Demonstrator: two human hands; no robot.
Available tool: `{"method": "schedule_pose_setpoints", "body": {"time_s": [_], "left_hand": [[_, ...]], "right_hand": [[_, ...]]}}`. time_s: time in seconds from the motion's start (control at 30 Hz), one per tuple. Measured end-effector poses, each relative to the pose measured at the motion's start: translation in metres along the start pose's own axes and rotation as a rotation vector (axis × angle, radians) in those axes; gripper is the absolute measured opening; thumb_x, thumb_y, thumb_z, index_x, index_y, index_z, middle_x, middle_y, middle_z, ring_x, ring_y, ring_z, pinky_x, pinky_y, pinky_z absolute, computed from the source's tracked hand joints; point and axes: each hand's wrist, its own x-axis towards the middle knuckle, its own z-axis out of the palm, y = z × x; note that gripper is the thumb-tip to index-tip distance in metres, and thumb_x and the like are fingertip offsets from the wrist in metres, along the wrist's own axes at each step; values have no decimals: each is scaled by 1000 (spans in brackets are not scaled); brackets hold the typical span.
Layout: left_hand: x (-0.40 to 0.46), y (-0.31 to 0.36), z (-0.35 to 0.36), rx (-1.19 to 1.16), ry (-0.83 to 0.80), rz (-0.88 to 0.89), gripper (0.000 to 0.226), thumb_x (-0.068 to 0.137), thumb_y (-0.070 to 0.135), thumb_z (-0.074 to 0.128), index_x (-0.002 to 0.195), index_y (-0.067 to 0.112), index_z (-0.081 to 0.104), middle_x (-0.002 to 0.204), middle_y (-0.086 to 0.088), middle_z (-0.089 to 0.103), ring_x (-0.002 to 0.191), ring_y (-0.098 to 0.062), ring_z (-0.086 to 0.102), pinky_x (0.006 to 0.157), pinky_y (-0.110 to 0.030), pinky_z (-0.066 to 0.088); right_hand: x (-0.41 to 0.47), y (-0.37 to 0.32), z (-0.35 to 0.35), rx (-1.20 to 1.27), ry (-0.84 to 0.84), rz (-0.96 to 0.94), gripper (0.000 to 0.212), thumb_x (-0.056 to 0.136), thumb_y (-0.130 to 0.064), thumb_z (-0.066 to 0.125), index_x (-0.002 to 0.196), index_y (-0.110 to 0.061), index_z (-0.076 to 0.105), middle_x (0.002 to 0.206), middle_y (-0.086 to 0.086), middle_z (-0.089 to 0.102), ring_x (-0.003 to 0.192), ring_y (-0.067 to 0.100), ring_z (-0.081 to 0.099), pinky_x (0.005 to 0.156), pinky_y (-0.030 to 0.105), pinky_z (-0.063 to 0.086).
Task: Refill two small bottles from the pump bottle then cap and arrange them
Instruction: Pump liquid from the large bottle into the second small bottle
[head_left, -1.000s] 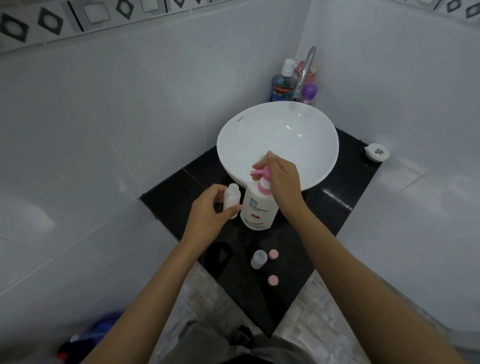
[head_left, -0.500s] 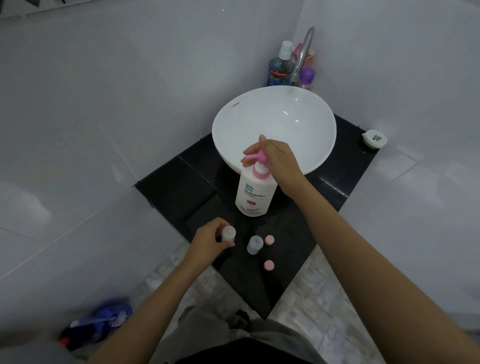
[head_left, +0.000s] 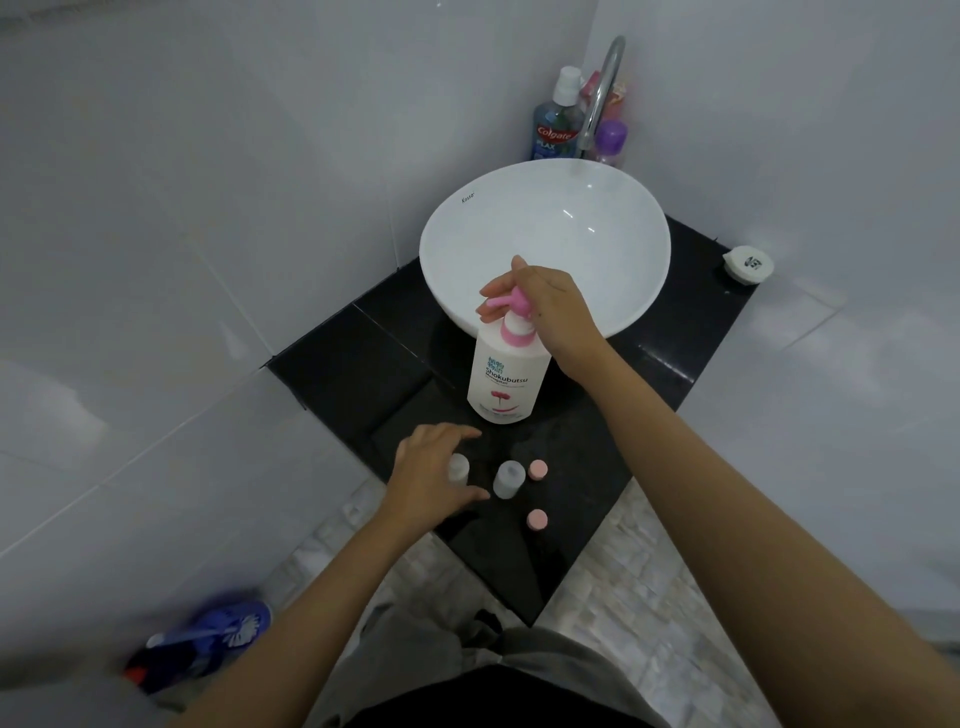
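Covering a tiled bathroom corner, the black counter (head_left: 410, 364) carries a white basin (head_left: 613, 197).

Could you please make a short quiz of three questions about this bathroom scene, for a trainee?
1. True or false: both small bottles already have their pink caps on.
2. Which hand rests on the pump head of the pump bottle? A) left hand B) right hand C) neither
3. How many loose pink caps lie on the black counter?

Key
1. False. The small bottle at the left hand and the other small bottle are both uncapped.
2. B. The right hand is on the pump head.
3. Two: one pink cap beside the second bottle, another pink cap nearer the person.
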Motion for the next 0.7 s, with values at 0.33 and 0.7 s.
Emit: {"method": "schedule_pose_setpoints", "body": {"time_s": [0.33, 0.7], "left_hand": [[18, 28, 8, 205, -164, 158, 44, 72, 46, 71, 114, 34, 63, 105, 13, 65, 116, -9, 41, 118, -46, -1], [15, 35, -16, -138, -14, 38, 34, 73, 37, 71, 104, 29, 59, 102, 17, 62, 99, 1, 51, 112, -31, 23]], "right_hand": [[-1, 0, 0, -1, 8, 4, 48, 101, -30, 34, 97, 2, 69, 89, 17, 74, 93, 26, 68, 78, 17, 42], [3, -4, -1, 10, 4, 108, 42, 99, -30, 40, 92, -1, 71, 73, 4, 75, 78, 13, 70, 76, 17, 42]]}}
